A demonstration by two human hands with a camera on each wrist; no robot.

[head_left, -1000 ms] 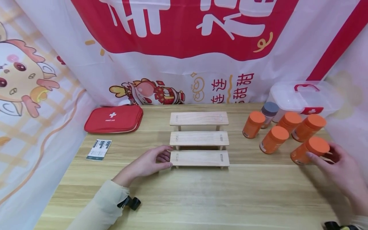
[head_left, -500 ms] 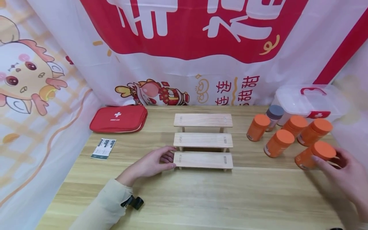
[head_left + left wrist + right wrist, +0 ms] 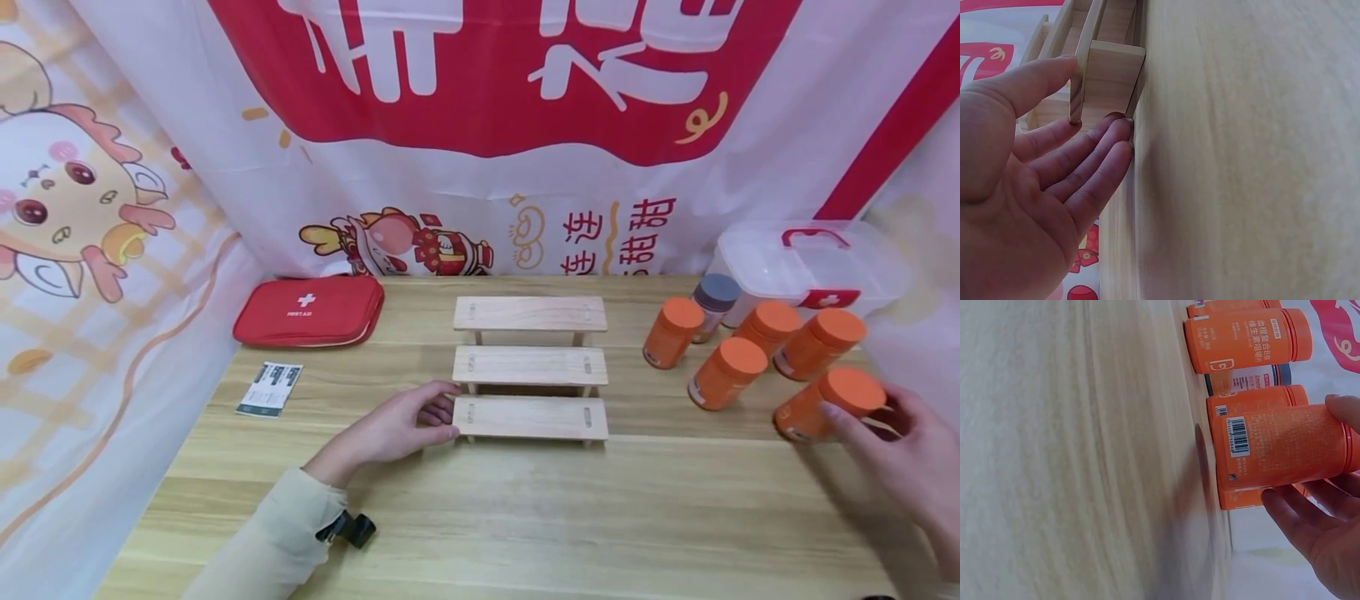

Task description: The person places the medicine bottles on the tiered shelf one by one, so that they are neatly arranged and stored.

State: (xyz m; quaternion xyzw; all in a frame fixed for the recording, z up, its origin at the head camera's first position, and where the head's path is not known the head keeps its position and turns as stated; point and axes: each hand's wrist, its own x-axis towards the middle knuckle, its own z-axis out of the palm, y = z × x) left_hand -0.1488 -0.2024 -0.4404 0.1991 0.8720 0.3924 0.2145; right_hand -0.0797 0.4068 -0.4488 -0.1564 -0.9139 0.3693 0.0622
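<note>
My left hand (image 3: pixel 390 423) pinches the left end of the lowest step of a three-tier wooden step shelf (image 3: pixel 528 367). In the left wrist view, the thumb lies on top of the board's end (image 3: pixel 1077 94) and the index finger touches it from below; the other fingers reach beside the support. On the right side, my right hand (image 3: pixel 896 450) grips an orange lidded bottle (image 3: pixel 1285 447), thumb on one side and fingers on the other. A barcode faces the right wrist camera. Whether the bottle's base touches the table cannot be told.
Several other orange bottles (image 3: pixel 727 375) and a grey-lidded bottle (image 3: pixel 715 300) stand close by. Behind them is a clear first-aid box (image 3: pixel 810 267). A red first-aid pouch (image 3: pixel 309 311) and a printed card (image 3: pixel 270 388) lie at the left. A cloth curtain (image 3: pixel 480 183) borders the wooden table.
The head view has shifted slightly. The bottle in my right hand has moved a little to the right, away from its neighbours. My left hand stays at the shelf's end.
</note>
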